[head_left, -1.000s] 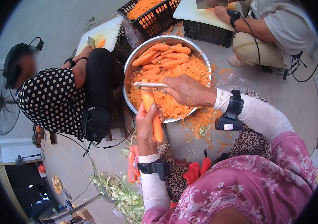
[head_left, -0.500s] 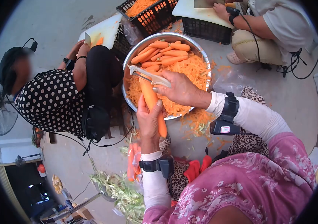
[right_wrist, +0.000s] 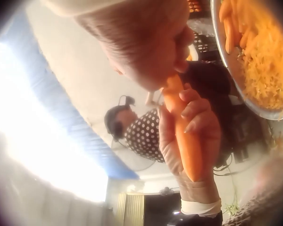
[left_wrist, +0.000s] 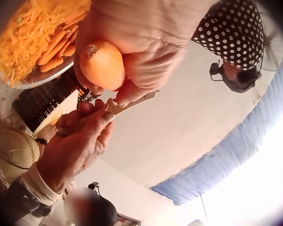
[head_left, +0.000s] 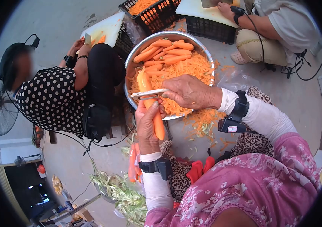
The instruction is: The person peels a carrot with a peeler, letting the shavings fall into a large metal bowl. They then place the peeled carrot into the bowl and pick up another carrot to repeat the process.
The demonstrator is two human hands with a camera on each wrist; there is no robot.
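In the head view my left hand (head_left: 147, 126) grips a smooth orange carrot (head_left: 158, 126) near its lower half, the other end pointing up over the metal bowl (head_left: 130, 89). My right hand (head_left: 191, 92) holds a pale peeler (head_left: 149, 93), its head lying across the carrot just above my left fingers. Inside the bowl, whole carrots (head_left: 178, 59) lie at the far side and shredded peelings (head_left: 197, 72) fill the rest. The left wrist view shows the carrot's blunt end (left_wrist: 103, 65) in my left palm; the right wrist view shows left fingers curled round the carrot (right_wrist: 188, 150).
A person in a polka-dot top (head_left: 49, 100) sits at the left by a white board (head_left: 106, 31). Another person (head_left: 291, 24) works at the upper right, beside a black crate (head_left: 210, 31). Scraps (head_left: 202, 123) lie below the bowl, with green husks (head_left: 125, 195) lower down.
The peeler has moved from the carrot's far end towards my left hand since half a second ago. The carrot is tilted slightly more upright, and my left hand has shifted slightly left.
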